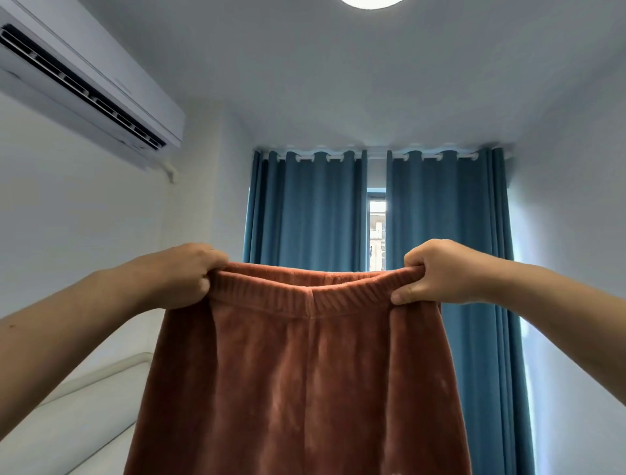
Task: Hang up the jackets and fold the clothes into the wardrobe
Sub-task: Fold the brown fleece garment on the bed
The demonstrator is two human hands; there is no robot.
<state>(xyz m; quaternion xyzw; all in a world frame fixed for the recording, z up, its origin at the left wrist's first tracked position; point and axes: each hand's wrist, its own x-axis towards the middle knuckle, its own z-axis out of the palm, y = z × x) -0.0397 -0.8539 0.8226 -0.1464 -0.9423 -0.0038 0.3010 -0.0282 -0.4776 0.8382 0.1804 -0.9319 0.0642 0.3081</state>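
Holding: we have a pair of rust-brown fleece trousers lifted in front of us by the waistband, one hand at each end.
Left hand: our left hand grips the left end of the waistband, with the fingers curled over its top edge and the back of the hand toward us.
Right hand: our right hand pinches the right end, with the fingers folded over the band and the thumb pressed flat along its near side.
Waistband: ribbed and pulled fairly taut between our hands, dipping a little at the centre seam.
Where the trousers are: in the air, hanging straight down from our hands. The legs run out of the bottom edge, so we cannot see the hems.
Behind: blue curtains hang from a white rail just under the ceiling, and the trousers cover their lower middle.
Gap: between the two curtains a narrow strip of window shows daylight.
Upper left: a white air conditioner is mounted high on the wall, its dark vent slot facing down.
Top edge: the rim of a lit ceiling lamp shows.
Lower left: a pale padded surface with a rounded edge; we cannot tell what it is.
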